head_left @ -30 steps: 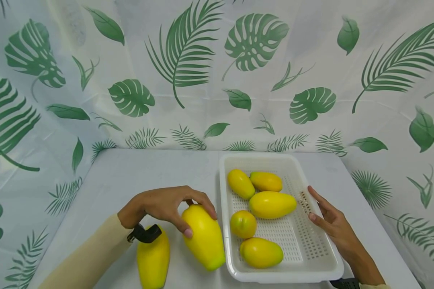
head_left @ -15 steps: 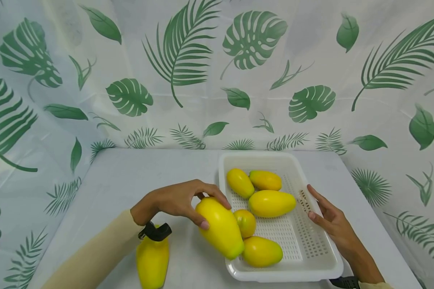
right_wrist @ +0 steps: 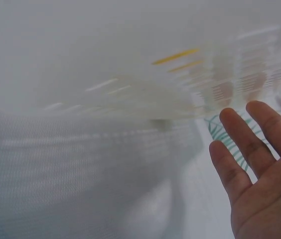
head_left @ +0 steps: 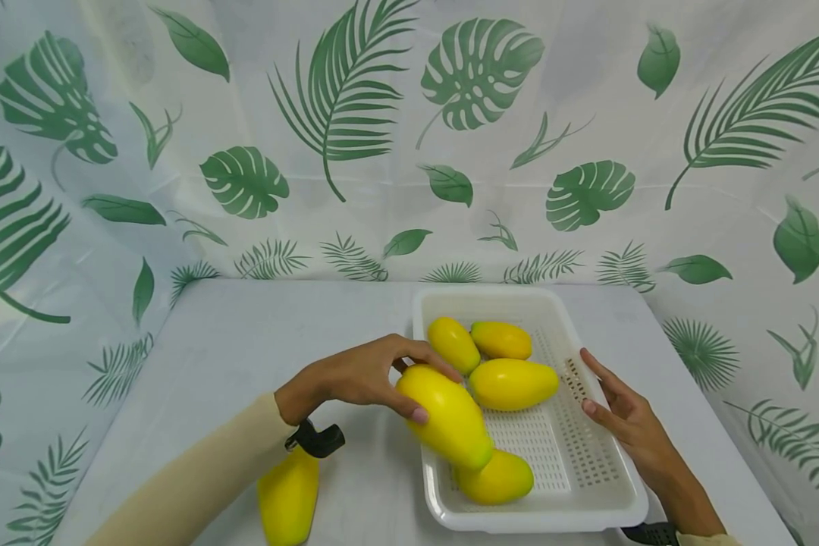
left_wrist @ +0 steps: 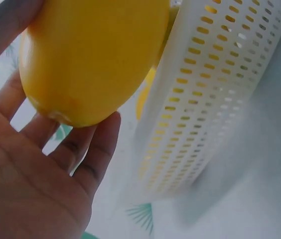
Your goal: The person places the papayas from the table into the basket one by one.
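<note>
My left hand [head_left: 375, 375] grips a yellow papaya [head_left: 447, 417] with a green tip, thumb on the near side and fingers over the far side. The papaya hangs over the left part of a white perforated basket [head_left: 641, 504]. In the left wrist view the held papaya [left_wrist: 95, 59] is beside the basket wall [left_wrist: 195, 104]. My right hand [head_left: 631, 428] holds the basket's right side, thumb over the rim and fingers outside. Several papayas lie inside, including one [head_left: 515, 384] in the middle and one [head_left: 498, 478] partly covered by the held papaya.
Another papaya [head_left: 288, 497] lies on the white table [head_left: 300, 318] left of the basket, partly under my left wrist in the head view. A white sheet with green leaf prints [head_left: 382, 212] hangs behind and at both sides.
My left hand has lifted the papaya from beside the basket and moved it right, over the rim. It now hides a papaya seen earlier inside. My right hand stays at the basket.
</note>
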Motion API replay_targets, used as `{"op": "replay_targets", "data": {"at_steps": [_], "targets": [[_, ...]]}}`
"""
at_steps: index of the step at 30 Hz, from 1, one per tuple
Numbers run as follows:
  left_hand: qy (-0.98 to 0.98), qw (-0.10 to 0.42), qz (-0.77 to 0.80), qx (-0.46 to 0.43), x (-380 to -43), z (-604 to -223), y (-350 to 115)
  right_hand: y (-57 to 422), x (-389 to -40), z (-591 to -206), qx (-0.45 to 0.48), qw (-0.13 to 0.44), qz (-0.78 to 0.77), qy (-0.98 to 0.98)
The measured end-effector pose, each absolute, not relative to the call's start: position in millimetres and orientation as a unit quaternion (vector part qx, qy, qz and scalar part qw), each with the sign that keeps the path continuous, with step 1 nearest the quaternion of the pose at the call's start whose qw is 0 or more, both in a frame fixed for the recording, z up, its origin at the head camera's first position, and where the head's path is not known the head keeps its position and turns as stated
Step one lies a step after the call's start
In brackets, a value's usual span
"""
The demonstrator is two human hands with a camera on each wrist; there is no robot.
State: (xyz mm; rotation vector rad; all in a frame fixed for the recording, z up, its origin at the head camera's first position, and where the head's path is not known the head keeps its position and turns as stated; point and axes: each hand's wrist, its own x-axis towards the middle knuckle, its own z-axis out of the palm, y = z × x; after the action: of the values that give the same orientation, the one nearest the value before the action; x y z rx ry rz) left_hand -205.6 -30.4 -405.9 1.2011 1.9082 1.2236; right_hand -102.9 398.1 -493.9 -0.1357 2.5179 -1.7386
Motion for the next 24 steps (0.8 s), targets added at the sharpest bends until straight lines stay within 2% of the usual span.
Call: {"op": "replay_targets", "data": {"at_steps": [4,24], "targets": [[0.72,0.264,0.464,0.443,-205.4,-405.5,-22.2,398.5,-103.0,-493.7,-0.046,0.04,-0.569,0.82],[0.722,0.228,0.476,0.448,-207.0,-407.4,13.8,398.7,-102.1,-494.2,-0.044,0.047,-0.582,0.811]]}}
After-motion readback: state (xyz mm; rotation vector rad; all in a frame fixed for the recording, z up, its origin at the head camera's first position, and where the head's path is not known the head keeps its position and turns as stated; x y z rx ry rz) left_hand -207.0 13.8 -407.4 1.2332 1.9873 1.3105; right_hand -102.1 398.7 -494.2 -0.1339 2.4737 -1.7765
